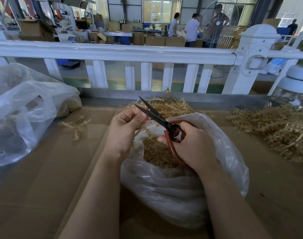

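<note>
Red-handled scissors (157, 116): centre of frame, black blades parted, tips toward the upper left.
Right hand (193, 145): fingers curled through the handle loops.
Left hand (125, 128): pinches a tan sprig (147, 131) beside the blades.
Clear bag (181, 192): under both hands, holding cut bits (157, 152).

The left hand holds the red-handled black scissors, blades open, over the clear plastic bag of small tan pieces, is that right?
Not quite: the head view shows the right hand holding the red-handled black scissors, blades open, over the clear plastic bag of small tan pieces. The left hand pinches a tan plastic strip.
</note>
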The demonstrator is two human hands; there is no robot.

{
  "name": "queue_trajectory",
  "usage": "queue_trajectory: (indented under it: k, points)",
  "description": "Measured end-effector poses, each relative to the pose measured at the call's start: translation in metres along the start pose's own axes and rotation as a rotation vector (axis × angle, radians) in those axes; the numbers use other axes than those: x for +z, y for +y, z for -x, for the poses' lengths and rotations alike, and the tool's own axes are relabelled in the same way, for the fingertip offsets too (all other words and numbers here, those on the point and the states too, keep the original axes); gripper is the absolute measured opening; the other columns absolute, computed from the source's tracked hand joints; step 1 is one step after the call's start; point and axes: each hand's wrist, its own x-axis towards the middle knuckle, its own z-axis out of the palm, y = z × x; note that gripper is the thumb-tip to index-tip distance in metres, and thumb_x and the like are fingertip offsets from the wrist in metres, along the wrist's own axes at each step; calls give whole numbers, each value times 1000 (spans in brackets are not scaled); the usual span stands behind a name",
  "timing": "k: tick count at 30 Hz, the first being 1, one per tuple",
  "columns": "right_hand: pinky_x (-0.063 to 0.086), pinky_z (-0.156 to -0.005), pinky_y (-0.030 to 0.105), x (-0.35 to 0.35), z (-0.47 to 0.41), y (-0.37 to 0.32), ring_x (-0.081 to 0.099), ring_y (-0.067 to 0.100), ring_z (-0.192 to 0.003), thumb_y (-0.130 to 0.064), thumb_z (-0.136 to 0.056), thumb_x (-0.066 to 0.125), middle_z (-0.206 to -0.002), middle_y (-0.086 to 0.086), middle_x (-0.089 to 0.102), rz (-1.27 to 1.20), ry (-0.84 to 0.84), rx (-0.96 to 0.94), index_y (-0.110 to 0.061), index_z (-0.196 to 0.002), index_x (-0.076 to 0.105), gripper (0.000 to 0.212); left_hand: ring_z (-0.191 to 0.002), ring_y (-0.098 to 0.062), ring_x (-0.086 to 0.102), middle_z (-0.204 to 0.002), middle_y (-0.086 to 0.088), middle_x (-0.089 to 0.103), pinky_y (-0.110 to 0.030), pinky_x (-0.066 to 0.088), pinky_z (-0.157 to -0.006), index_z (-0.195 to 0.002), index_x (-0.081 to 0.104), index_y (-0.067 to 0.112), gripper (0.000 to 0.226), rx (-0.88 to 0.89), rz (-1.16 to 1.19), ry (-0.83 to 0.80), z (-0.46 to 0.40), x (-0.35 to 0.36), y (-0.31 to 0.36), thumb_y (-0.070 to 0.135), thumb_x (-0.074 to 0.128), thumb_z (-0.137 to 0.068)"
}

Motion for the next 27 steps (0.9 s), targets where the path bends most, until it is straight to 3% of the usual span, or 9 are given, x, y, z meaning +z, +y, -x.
queue_trajectory:
  k: [3,6,8,11,16,22,27]
  points:
    - [37,-57,6,0,0,0,53,-3,-63,-92,-69,38,-73,-22,59,11,27,-20,-33,-84,55,63,-82,-24,55,-93,-21,62,-26,49,-77,-89,66,-6,26,17,-49,-13,1,0,1,19,69,-80]
    - [36,-59,5,-1,0,0,53,-1,-66,-92,-71,37,-78,-21,62,16,44,-36,-30,-88,61,69,-78,-12,64,-86,-4,73,-22,53,-72,-79,76,15,7,21,-74,-36,3,1,5,20,71,-78]
    - [37,-60,6,-1,0,0,53,-1,-66,-91,-73,38,-78,-21,61,30,65,-45,-28,-88,62,70,-83,-15,66,-85,0,74,-29,55,-78,-76,78,21,7,34,-91,-61,4,3,5,21,71,-77]
    - [38,-58,8,-1,-1,1,56,1,-65,-91,-73,39,-76,-19,63,59,68,-37,-26,-85,61,70,-85,-24,63,-86,-5,73,-37,52,-82,-75,78,19,6,36,-106,-60,5,5,6,20,72,-76]
    - [36,-57,7,-1,-1,2,54,1,-63,-91,-74,39,-73,-18,62,80,78,-42,-26,-81,61,69,-72,-13,59,-71,2,68,-24,52,-72,-66,75,23,17,36,-133,-42,4,7,7,14,69,-80]
    - [51,-56,20,2,0,2,58,4,-60,-87,-75,44,-68,-14,66,71,137,-56,-24,-74,63,66,-83,-28,57,-86,-16,66,-40,49,-82,-73,75,21,10,20,-96,-51,6,7,9,18,69,-80]
    - [54,-58,25,0,-1,2,59,4,-62,-89,-73,42,-69,-15,66,74,105,-41,-25,-76,63,68,-83,-26,58,-82,-7,70,-35,50,-79,-74,76,22,11,8,-88,-44,5,7,8,16,69,-80]
